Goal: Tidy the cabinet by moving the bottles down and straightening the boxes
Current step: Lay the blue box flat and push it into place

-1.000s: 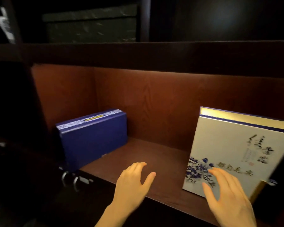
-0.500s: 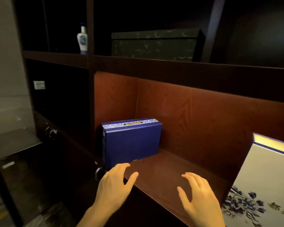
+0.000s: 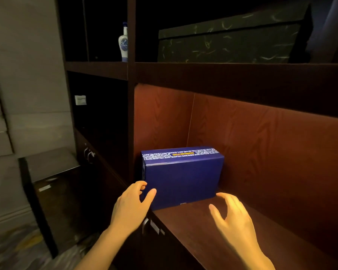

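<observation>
A dark blue box (image 3: 181, 178) with a patterned white band on top stands at the left end of the lit wooden shelf (image 3: 213, 227), turned at an angle to the back wall. My left hand (image 3: 133, 205) is open at the box's near left corner, fingertips touching or almost touching it. My right hand (image 3: 230, 215) hovers open over the shelf just right of the box, apart from it. A blue-and-white porcelain bottle (image 3: 123, 42) stands on the upper left shelf, partly hidden by the cabinet upright.
A large dark marbled box (image 3: 228, 43) sits on the shelf above. A vertical cabinet upright (image 3: 131, 94) splits the left bay from the lit bay. Cabinet doors with metal handles (image 3: 88, 153) lie below. A grey wall (image 3: 27, 75) is on the left.
My view has swung left; the white flowered box has left the frame. Both hands moved from that box toward the blue box, the left one reaching its corner.
</observation>
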